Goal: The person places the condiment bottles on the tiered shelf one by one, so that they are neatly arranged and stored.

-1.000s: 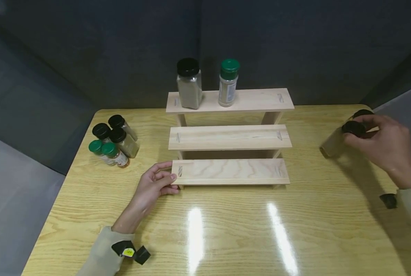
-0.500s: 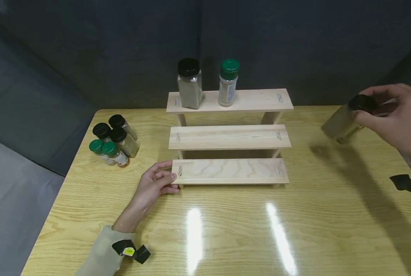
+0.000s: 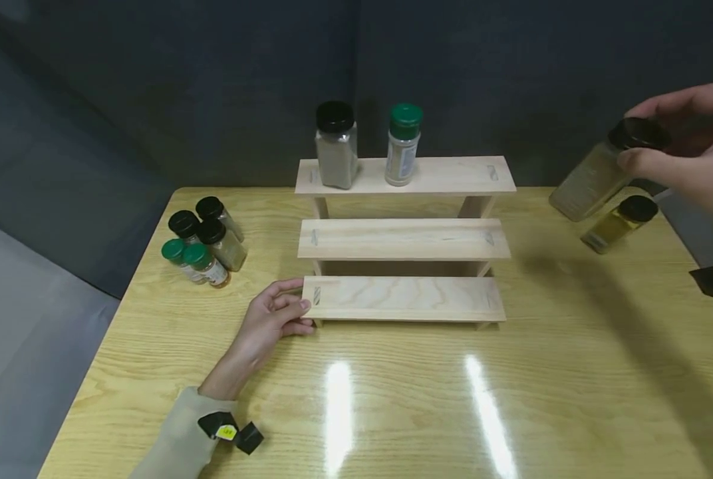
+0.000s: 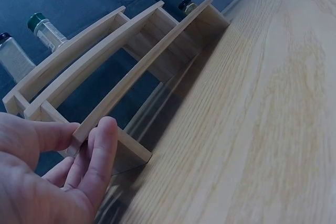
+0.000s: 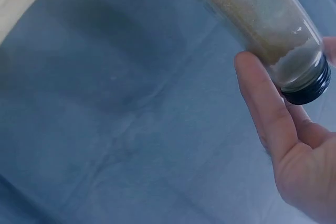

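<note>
My right hand grips a large spice jar by its black lid, tilted and lifted above the table's far right. In the right wrist view the jar holds a brownish powder. With thumb and fingers, my left hand pinches the left end of the lowest step of a three-step wooden rack; the left wrist view shows the thumb on the board's edge. On the top step stand a black-lidded jar and a green-lidded jar, both upright.
A smaller black-lidded jar stands at the table's right, just below the held jar. Several jars with black and green lids, including a green-capped one, cluster on the left. A dark curtain hangs behind the table.
My right hand has lifted the large jar off the table, up and away, uncovering the smaller jar beside it. My left hand stays on the rack.
</note>
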Action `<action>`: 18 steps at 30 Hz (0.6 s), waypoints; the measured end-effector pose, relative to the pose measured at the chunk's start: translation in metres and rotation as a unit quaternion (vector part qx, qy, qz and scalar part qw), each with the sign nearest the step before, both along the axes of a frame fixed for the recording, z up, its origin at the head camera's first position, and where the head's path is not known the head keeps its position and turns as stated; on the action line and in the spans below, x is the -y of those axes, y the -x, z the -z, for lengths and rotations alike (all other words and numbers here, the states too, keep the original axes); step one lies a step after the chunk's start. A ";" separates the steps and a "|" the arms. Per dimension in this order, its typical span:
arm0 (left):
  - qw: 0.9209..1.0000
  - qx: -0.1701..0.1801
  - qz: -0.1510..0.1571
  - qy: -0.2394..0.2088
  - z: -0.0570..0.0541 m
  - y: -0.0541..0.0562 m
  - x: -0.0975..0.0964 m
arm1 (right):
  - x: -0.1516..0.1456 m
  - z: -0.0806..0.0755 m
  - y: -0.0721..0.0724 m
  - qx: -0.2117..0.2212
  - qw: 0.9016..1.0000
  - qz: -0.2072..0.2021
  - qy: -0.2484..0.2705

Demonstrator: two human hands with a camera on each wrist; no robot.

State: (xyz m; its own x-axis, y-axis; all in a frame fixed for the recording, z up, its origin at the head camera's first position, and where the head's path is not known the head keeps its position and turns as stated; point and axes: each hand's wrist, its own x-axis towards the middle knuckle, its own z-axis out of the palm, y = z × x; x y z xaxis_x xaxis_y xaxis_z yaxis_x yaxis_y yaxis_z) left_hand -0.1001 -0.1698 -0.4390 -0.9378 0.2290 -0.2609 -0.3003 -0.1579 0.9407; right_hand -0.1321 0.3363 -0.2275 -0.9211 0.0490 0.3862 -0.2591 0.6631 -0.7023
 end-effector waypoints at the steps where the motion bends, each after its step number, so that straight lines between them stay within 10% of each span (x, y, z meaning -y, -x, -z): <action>1: 1.000 0.001 0.001 0.000 0.000 0.000 0.000 | 0.003 -0.003 0.000 0.005 1.000 0.004 -0.010; 18: 1.000 0.001 0.005 0.010 -0.003 0.001 0.002 | 0.061 -0.028 0.022 0.002 0.998 -0.016 -0.062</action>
